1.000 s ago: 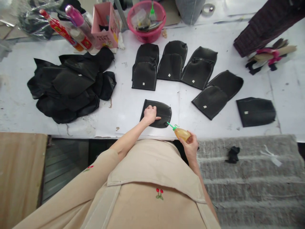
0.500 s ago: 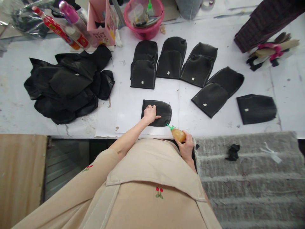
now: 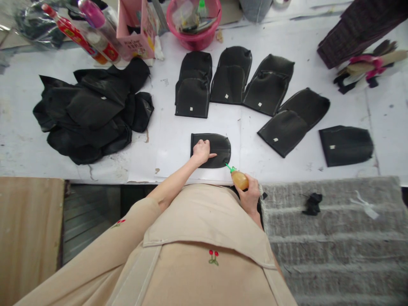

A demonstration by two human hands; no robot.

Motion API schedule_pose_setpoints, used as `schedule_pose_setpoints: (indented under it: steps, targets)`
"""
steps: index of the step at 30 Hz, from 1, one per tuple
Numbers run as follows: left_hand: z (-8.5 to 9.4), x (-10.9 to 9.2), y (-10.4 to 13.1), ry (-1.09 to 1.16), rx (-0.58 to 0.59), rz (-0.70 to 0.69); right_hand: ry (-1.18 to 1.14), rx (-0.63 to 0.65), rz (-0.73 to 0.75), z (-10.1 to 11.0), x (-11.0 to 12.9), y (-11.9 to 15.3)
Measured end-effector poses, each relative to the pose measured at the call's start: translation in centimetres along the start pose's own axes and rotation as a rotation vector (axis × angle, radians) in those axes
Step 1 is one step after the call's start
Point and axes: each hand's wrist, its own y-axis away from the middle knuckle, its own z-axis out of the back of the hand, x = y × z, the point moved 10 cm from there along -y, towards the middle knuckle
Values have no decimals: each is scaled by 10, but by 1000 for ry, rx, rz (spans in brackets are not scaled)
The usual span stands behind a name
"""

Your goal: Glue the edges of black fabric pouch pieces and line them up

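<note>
A flat black leather-like piece point(image 3: 219, 146), rounded at its right end, lies on the white-covered table in front of me. My left hand point(image 3: 202, 151) presses it down, fingers curled and thumb stretched to the right. Held in my right hand point(image 3: 250, 194) is a small squeeze bottle point(image 3: 239, 180) of amber liquid with a thin green nozzle. The nozzle tip is at the piece's lower right corner; whether liquid comes out cannot be seen. Beyond my hands, several similar black pieces point(image 3: 228, 80) lie in an arc, most with a small pale tag.
A heap of black pieces point(image 3: 92, 110) lies at the left. Behind stand a pink basin point(image 3: 194, 40) with tools, a pink box point(image 3: 134, 46) and bottles point(image 3: 72, 32). Dark striped cloth point(image 3: 350, 34) is at the back right. Grey fabric point(image 3: 334, 246) lies below the table edge.
The view has shifted slightly. Both hands keep their places, and the nozzle tip stays at the same corner of the black piece.
</note>
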Motion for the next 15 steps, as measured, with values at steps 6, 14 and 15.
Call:
schedule_pose_setpoints:
  steps: [6,14,15]
  targets:
    - [-1,0,-3,12,-4,-9,-9,-5,-9,-6,3,0]
    - [-4,0,-4,24,60,24,5,-14,-51,-2,-5,0]
    - [-3,0,-4,27,60,25,4,-26,-57,-1,-5,-1]
